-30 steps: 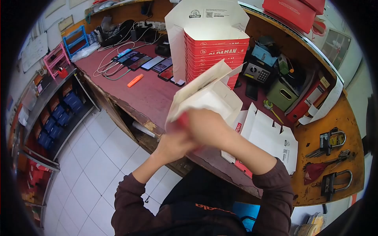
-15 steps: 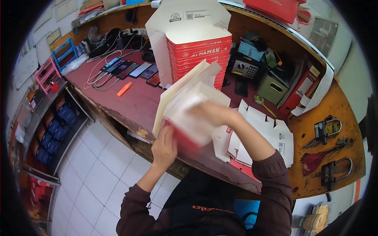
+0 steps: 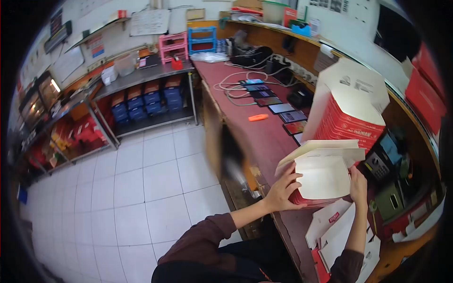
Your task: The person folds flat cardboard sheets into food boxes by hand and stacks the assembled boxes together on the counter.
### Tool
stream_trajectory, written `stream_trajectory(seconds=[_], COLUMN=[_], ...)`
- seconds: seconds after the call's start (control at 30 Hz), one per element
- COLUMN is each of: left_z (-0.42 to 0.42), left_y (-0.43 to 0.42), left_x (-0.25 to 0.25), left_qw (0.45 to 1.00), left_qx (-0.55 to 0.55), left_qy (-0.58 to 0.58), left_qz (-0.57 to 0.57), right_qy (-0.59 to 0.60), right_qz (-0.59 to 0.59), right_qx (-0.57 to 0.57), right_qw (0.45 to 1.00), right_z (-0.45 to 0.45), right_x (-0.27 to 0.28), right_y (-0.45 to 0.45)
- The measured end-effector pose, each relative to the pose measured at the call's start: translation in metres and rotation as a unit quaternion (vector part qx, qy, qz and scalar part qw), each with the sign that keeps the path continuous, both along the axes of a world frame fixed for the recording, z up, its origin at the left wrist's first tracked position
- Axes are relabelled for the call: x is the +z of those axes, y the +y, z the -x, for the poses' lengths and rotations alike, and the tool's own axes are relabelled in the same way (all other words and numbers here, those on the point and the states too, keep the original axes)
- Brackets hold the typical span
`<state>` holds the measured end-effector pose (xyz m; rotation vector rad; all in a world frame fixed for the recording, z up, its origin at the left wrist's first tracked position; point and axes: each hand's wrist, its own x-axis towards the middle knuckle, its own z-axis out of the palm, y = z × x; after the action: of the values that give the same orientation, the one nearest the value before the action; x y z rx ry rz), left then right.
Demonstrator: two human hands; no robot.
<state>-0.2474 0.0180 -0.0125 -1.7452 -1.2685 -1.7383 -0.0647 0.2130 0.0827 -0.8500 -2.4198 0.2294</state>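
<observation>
A white-tiled floor (image 3: 118,207) spreads across the left of the room, meeting a desk with a worn maroon top (image 3: 269,155) that runs up towards twelve o'clock. Over this desk the person holds an open-top carton (image 3: 323,177), its white inside facing up and its raised lid panel (image 3: 318,150) on the twelve o'clock side.

The left hand (image 3: 284,188) is at the carton's nine o'clock wall, fingers spread over the rim and thumb lower on the red outside, so the wall is gripped between them. The right hand (image 3: 357,186) is at three o'clock, fingers bent close in around the edge of the opposite wall; how firmly they press I cannot tell. Holding it from both sides probably keeps the carton level and its walls square.

At one o'clock from it rises a stack of red printed cartons (image 3: 347,120), seemingly nested to save room. At five o'clock, partly behind the right forearm, lie flat carton blanks (image 3: 339,236), within easy reach. Smartphones (image 3: 283,108) lie in a row at eleven o'clock, likely grouped there because the white charging cables (image 3: 231,96) reach them; an orange highlighter (image 3: 258,117) rests beside them.
</observation>
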Motion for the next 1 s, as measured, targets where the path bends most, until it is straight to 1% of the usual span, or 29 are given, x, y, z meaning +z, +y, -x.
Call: stream_trajectory(seconds=[0.03, 0.07, 0.1, 0.17, 0.2, 0.23, 0.27, 0.3, 0.33, 0.37, 0.4, 0.43, 0.47, 0.5, 0.57, 0.6, 0.63, 0.67, 0.7, 0.73, 0.77, 0.8, 0.83, 0.87, 0.9, 0.93, 0.97, 1.0], left_z=[-0.008, -0.023, -0.037, -0.081, -0.106, -0.132, -0.155, -0.179, -0.196, -0.209, -0.222, -0.237, -0.248, -0.249, -0.24, -0.237, -0.231, -0.224, -0.223, -0.224, -0.223, -0.213, -0.208, -0.209, -0.211, -0.218, -0.224, -0.23], left_y=[-0.007, -0.016, -0.022, -0.014, -0.009, -0.004, 0.01, 0.028, 0.038, 0.048, 0.059, 0.073, 0.083, 0.082, 0.082, 0.087, 0.093, 0.099, 0.107, 0.116, 0.125, 0.119, 0.109, 0.101, 0.087, 0.076, 0.076, 0.073], left_x=[0.005, 0.011, 0.01, -0.011, -0.007, -0.003, 0.003, 0.002, -0.003, -0.009, -0.014, -0.019, -0.021, -0.016, -0.007, -0.008, -0.006, -0.003, -0.008, -0.013, -0.006, 0.018, 0.036, 0.042, 0.038, 0.023, -0.01, -0.013], left_qw=[1.0, 0.996, 0.986, 0.989, 0.998, 0.988, 0.963, 0.921, 0.921, 0.898, 0.864, 0.808, 0.736, 0.731, 0.703, 0.719, 0.742, 0.761, 0.788, 0.788, 0.859, 0.838, 0.85, 0.848, 0.826, 0.815, 0.818, 0.747], left_qx=[0.013, 0.087, 0.158, 0.136, 0.002, -0.135, -0.218, -0.3, -0.303, -0.29, -0.274, -0.295, -0.309, -0.314, -0.301, -0.339, -0.373, -0.406, -0.445, -0.475, -0.429, -0.456, -0.442, -0.414, -0.44, -0.432, -0.389, -0.37], left_qy=[-0.001, -0.024, -0.047, 0.018, 0.051, 0.073, 0.157, 0.239, 0.238, 0.304, 0.369, 0.385, 0.399, 0.41, 0.447, 0.373, 0.346, 0.316, 0.153, -0.013, -0.018, -0.082, -0.05, 0.057, 0.135, 0.209, 0.307, 0.375], left_qz=[-0.004, 0.016, 0.036, -0.048, -0.032, 0.0, 0.034, 0.064, 0.057, 0.134, 0.208, 0.333, 0.453, 0.447, 0.463, 0.478, 0.437, 0.396, 0.398, 0.392, 0.279, 0.287, 0.281, 0.326, 0.325, 0.323, 0.292, 0.405], right_qy=[0.086, 0.146, 0.202, 0.219, 0.23, 0.24, 0.247, 0.245, 0.245, 0.245, 0.21, 0.178, 0.192, 0.207, 0.094, 0.042, 0.178, 0.185, 0.232, 0.279, 0.285, 0.314, 0.341, 0.335, 0.335, 0.306, 0.302, 0.296], right_qz=[0.014, 0.15, 0.284, 0.244, 0.212, 0.18, 0.182, 0.178, 0.191, 0.203, 0.207, 0.211, 0.177, 0.151, 0.107, 0.082, 0.248, 0.249, 0.288, 0.323, 0.372, 0.329, 0.381, 0.422, 0.501, 0.46, 0.437, 0.472], right_qx=[0.023, -0.002, -0.03, 0.023, 0.016, 0.009, 0.01, 0.009, 0.009, 0.008, 0.021, 0.033, 0.052, 0.07, 0.111, 0.134, 0.047, 0.04, 0.04, 0.035, -0.007, 0.073, 0.023, -0.028, -0.033, -0.038, 0.0, -0.002], right_qw=[0.996, 0.978, 0.937, 0.945, 0.95, 0.954, 0.952, 0.953, 0.951, 0.948, 0.955, 0.961, 0.964, 0.964, 0.984, 0.987, 0.951, 0.95, 0.928, 0.904, 0.883, 0.888, 0.859, 0.842, 0.797, 0.833, 0.847, 0.831], right_z=[-0.007, -0.016, -0.028, -0.056, -0.067, -0.077, -0.088, -0.096, -0.105, -0.115, -0.127, -0.139, -0.15, -0.155, -0.186, -0.2, -0.204, -0.217, -0.229, -0.24, -0.242, -0.229, -0.22, -0.2, -0.198, -0.19, -0.189, -0.189], right_x=[-0.003, 0.003, 0.013, 0.022, 0.024, 0.027, 0.032, 0.037, 0.041, 0.046, 0.051, 0.052, 0.042, 0.039, 0.05, 0.057, 0.05, 0.035, 0.016, -0.001, -0.016, -0.03, -0.044, -0.037, -0.051, -0.054, -0.063, -0.06], right_y=[-0.001, -0.014, -0.03, -0.05, -0.059, -0.067, -0.078, -0.09, -0.103, -0.116, -0.129, -0.141, -0.152, -0.169, -0.19, -0.202, -0.226, -0.232, -0.236, -0.239, -0.242, -0.231, -0.234, -0.241, -0.237, -0.238, -0.236, -0.241])
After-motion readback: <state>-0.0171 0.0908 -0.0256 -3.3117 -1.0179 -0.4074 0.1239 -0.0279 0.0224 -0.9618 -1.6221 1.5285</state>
